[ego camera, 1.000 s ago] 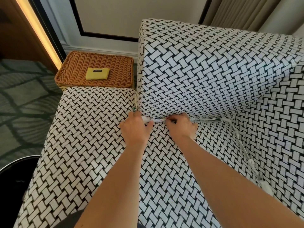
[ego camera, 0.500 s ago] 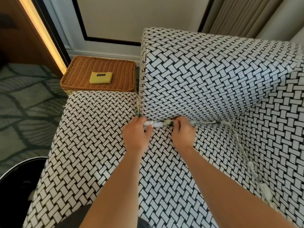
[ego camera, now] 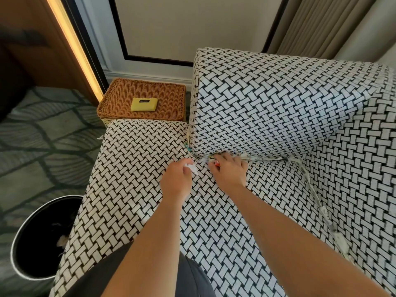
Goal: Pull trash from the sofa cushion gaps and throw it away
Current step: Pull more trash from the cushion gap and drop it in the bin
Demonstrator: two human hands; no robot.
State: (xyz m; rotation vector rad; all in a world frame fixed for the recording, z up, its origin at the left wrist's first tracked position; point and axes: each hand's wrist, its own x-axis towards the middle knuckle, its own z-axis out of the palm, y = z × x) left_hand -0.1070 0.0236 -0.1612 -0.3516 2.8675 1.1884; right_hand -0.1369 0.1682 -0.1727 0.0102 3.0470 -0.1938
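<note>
My left hand (ego camera: 176,181) is closed on a crumpled white paper scrap (ego camera: 191,168), just clear of the gap under the back cushion (ego camera: 267,108). My right hand (ego camera: 230,171) rests at that gap with its fingers pinched on a small wrapper with red on it (ego camera: 216,163). More white paper trash (ego camera: 265,159) pokes out along the gap to the right. Further scraps (ego camera: 321,209) line the seam between the seat cushion (ego camera: 137,168) and the right arm. A small bluish bit (ego camera: 188,147) sticks out at the cushion's left corner. The black trash bin (ego camera: 40,236) stands on the floor at lower left.
A wicker basket (ego camera: 171,93) with a yellow pouch (ego camera: 144,103) on its lid stands behind the seat's far end. Patterned carpet (ego camera: 42,146) lies to the left. A wall and curtains rise behind the sofa.
My left hand has drawn back from the gap with the white scrap in it. My right hand stays at the gap, fingers now on a red-marked wrapper. The view has tilted down, showing more of the bin.
</note>
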